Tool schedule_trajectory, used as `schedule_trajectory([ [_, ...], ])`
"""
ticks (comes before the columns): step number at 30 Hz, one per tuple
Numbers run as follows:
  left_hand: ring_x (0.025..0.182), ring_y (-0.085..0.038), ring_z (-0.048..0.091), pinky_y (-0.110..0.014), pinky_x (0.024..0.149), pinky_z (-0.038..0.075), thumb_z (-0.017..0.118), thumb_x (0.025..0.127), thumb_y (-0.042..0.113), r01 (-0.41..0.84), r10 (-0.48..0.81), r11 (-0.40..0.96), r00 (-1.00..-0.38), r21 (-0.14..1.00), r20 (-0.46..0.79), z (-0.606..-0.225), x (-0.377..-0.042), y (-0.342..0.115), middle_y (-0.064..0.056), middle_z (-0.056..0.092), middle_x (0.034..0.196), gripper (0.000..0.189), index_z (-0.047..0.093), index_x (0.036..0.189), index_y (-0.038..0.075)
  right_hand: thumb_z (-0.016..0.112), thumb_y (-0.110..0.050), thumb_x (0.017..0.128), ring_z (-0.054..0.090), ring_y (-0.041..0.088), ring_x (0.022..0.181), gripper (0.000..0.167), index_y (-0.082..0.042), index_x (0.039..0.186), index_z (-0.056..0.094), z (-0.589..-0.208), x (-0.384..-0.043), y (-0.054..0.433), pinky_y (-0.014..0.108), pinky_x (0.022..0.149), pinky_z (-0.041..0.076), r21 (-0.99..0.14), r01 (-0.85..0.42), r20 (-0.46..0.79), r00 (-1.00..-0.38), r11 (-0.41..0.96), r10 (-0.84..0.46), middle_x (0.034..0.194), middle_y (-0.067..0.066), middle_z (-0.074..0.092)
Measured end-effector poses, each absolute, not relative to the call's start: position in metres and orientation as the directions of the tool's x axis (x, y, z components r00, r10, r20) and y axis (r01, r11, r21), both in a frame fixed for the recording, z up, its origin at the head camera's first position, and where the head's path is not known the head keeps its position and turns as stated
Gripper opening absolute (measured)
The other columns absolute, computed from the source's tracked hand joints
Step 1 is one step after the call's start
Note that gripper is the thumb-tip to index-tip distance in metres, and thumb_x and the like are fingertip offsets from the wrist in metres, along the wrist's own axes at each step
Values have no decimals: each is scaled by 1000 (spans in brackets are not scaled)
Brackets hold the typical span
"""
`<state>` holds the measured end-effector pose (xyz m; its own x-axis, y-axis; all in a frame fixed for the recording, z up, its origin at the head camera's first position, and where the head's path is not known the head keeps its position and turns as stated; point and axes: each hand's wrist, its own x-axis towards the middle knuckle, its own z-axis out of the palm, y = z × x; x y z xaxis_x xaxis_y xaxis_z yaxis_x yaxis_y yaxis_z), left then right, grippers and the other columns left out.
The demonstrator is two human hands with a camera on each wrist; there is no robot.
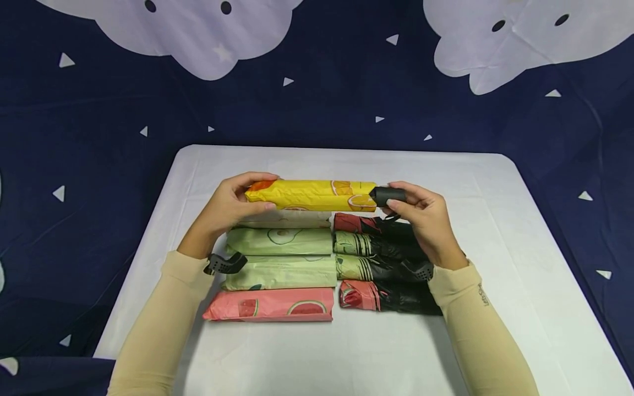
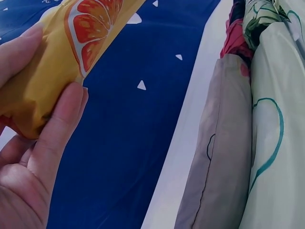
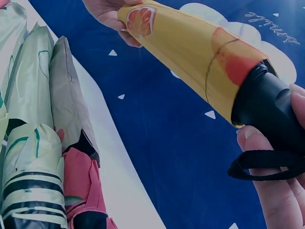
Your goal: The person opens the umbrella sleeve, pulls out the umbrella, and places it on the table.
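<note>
A folding umbrella in a yellow sleeve (image 1: 312, 194) printed with orange slices is held level above the far part of the table. My left hand (image 1: 233, 199) grips the sleeve's far left end between thumb and fingers. At the other end, my right hand (image 1: 427, 217) pinches the black handle (image 1: 388, 196), which sticks out of the sleeve's mouth. A black wrist strap (image 3: 267, 164) loops from the handle across the right fingers. In the left wrist view, the thumb and fingers press the sleeve (image 2: 52, 62) from both sides.
Below lie a pale sleeve (image 1: 287, 221), two green avocado-print sleeves (image 1: 279, 242) and a pink watermelon-print sleeve (image 1: 269, 305) in a stack of rows. Right of them are several folded umbrellas (image 1: 361, 297) with black ends, partly under my right arm. The white table (image 1: 396, 357) meets a dark blue cloth (image 1: 317, 110).
</note>
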<state>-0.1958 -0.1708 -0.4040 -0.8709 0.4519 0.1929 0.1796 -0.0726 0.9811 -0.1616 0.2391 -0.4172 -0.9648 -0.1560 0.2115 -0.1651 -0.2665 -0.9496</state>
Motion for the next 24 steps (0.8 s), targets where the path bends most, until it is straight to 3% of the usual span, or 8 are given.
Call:
schedule_trajectory([
  [24,104,-25,62,-25,80,59,77,87,-9,147,393,-50,-907,988,155,-412,-199,-194,-13,63,132,50,65,134,0,66,13,93,76,26,91,37,17,129,59,-421,-162,253,35,81,61,-931,-179,225,-968,-318,-115,117,20,71],
])
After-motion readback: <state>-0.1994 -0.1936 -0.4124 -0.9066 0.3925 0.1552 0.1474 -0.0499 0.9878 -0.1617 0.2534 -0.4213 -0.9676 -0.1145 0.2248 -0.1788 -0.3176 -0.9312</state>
